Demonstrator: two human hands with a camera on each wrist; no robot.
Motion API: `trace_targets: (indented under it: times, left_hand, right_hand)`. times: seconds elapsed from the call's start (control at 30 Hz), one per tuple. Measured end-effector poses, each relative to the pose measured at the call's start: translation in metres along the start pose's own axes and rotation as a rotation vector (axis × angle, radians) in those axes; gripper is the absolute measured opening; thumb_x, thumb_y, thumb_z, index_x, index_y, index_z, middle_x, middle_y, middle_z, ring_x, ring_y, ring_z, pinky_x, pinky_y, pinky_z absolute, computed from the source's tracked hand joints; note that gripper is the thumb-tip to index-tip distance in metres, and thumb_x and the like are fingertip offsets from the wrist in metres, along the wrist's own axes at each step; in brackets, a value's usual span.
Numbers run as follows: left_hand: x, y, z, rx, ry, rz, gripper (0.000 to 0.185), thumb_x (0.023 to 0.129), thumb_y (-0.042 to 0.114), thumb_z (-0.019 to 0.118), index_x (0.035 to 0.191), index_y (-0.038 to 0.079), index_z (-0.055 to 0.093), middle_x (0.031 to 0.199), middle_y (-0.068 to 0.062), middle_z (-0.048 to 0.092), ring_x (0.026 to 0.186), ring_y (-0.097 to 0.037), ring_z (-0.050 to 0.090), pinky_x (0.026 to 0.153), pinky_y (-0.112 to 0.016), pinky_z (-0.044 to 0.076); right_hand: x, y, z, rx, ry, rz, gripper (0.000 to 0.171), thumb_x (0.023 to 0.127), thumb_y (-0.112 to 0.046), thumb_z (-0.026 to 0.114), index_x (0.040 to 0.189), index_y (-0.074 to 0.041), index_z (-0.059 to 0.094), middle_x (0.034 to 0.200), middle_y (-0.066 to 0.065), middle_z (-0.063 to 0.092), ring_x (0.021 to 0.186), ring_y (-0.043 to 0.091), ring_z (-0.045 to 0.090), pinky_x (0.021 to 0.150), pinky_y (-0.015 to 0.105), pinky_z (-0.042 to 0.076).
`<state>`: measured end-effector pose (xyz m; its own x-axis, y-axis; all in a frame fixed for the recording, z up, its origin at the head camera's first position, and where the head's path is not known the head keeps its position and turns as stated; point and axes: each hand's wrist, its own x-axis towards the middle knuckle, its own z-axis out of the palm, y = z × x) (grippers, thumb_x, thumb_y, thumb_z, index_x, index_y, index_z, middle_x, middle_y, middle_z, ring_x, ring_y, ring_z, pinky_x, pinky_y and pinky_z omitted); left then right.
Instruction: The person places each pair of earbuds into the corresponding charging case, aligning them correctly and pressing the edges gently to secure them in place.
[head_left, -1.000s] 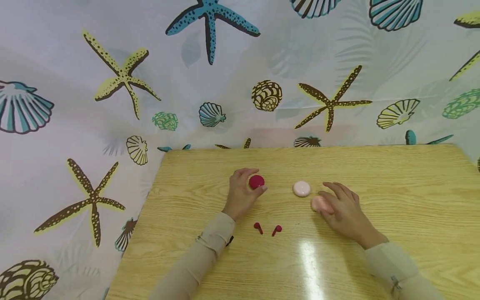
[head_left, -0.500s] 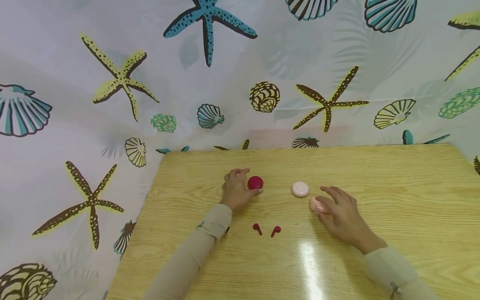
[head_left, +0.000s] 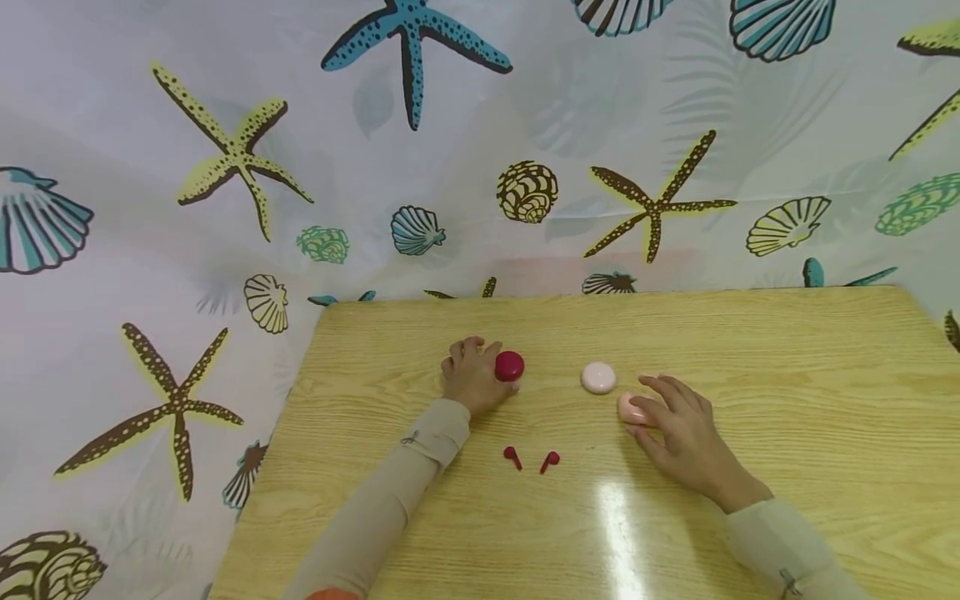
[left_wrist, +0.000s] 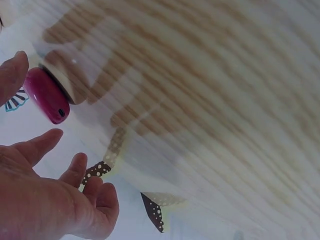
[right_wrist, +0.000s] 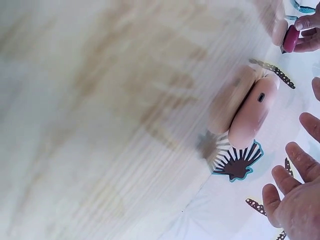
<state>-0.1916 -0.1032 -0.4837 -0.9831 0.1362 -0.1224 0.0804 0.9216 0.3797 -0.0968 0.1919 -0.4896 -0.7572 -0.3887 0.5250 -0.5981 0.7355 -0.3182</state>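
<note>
A magenta rounded earbud case (head_left: 509, 367) rests on the wooden table (head_left: 787, 400). My left hand (head_left: 477, 379) is spread around its left side, with gaps between fingers and case in the left wrist view. A pink case (head_left: 633, 408) of similar shape lies farther right, and a small port faces the right wrist camera. Beside it my right hand (head_left: 686, 429) hovers with loosely bent fingers, partly hiding its right side. Between the hands sits a pale pink, rounded case (head_left: 598, 378). Two magenta earbuds (head_left: 513, 457) lie apart on the table in front of the cases.
A white cloth (head_left: 450, 158) printed with starfish and shells hangs behind and left of the table. The table's back edge meets it just beyond the cases. Bright glare marks the wood near the front.
My left hand has shifted slightly down and left around the magenta case, fingers more spread. The fingers of my right hand have drawn back a little, uncovering more of the pink case.
</note>
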Motion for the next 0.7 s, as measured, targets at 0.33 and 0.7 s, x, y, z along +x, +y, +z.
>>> trace_targets:
  times: [0.33,0.7]
  left_hand:
    - [0.0007,0.0038,-0.0016,0.042,-0.032,-0.022,0.07,0.082,0.041,0.072,0.141,0.016,0.046,0.148,-0.013,0.032,0.138,-0.037,0.02,0.107,-0.055,0.026]
    - [0.0029,0.0048,-0.0007,0.067,-0.031,-0.016,0.065,0.081,0.043,0.072,0.137,0.016,0.051,0.145,-0.012,0.035,0.137,-0.037,0.023,0.106,-0.055,0.027]
  right_hand:
    - [-0.0012,0.0011,-0.0002,0.016,-0.003,-0.003,0.041,0.067,-0.005,0.079,0.105,0.0,0.065,0.124,0.027,0.056,0.115,0.049,0.047,0.085,0.069,0.035]
    - [-0.002,0.0009,-0.0014,0.012,-0.018,0.014,0.04,0.068,-0.006,0.078,0.105,-0.001,0.065,0.125,0.026,0.056,0.116,0.049,0.046,0.086,0.07,0.035]
